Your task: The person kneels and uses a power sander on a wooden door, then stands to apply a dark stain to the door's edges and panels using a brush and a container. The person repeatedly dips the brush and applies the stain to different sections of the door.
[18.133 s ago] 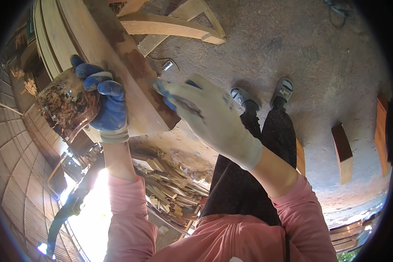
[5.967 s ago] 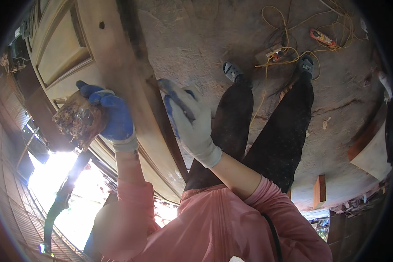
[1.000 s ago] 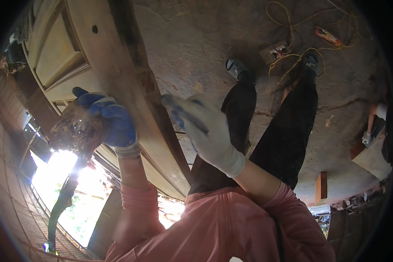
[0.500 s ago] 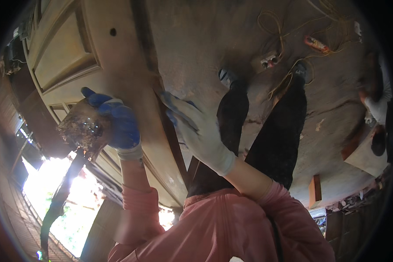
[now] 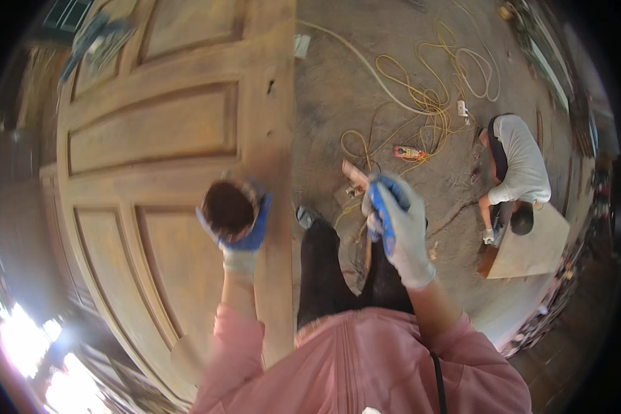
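My left hand [image 5: 247, 231], in a white glove with a blue palm, is closed around a round cup-like container [image 5: 229, 209]. Its inside looks dark brown, and whether that is a filling cannot be made out. The hand is over a panelled wooden door [image 5: 276, 152]. To the right of the door's edge, my right hand [image 5: 400, 224] wears the same kind of glove, its fingers pinched together. A small flat pinkish-brown strip [image 5: 354, 172] sticks out beyond its fingertips; its kind is unclear, and the fingers hide its other end.
Yellow cords [image 5: 431, 103] lie tangled on the floor, with a red-and-yellow object [image 5: 408, 152] and a white socket block [image 5: 461, 108] among them. Over at the right, a co-worker [image 5: 524, 159] bends over a pale board [image 5: 531, 241]. Bright light enters at lower left.
My view has swung, showing more of the door. My right hand has come away from the door's edge, its fingers going from stretched out to pinched. The container now shows its dark opening.
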The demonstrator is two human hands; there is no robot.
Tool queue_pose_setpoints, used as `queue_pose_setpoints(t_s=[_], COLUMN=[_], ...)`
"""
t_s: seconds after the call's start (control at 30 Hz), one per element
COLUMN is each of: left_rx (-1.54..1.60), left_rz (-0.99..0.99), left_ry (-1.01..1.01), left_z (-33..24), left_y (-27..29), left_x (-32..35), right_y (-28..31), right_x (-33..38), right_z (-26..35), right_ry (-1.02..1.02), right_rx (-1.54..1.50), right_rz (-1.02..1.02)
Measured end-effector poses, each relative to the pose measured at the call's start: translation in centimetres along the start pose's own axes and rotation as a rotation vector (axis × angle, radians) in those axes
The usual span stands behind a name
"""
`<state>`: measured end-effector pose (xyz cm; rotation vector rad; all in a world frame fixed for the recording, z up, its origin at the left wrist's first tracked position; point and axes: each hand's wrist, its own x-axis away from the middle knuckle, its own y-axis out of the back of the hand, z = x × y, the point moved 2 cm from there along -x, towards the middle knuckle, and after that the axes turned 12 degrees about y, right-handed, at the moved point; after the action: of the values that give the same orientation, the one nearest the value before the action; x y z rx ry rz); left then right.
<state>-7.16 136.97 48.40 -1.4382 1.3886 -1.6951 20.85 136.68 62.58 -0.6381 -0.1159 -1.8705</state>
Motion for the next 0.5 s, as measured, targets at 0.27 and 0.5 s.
queue_pose_setpoints(t_s=[0.27, 0.5], left_rx=[-0.213, -0.193], left_rz=[0.067, 0.328], left_ry=[-0.063, -0.111], left_z=[-0.8, -0.4], left_y=[-8.8, -18.8], left_x=[0.1, -4.3], right_y=[-9.1, -14.1], right_x=[3.6, 1.5], right_z=[9.3, 15.1], right_ry=[0.735, 1.052], right_rx=[0.731, 1.217], right_rz=[0.504, 0.515])
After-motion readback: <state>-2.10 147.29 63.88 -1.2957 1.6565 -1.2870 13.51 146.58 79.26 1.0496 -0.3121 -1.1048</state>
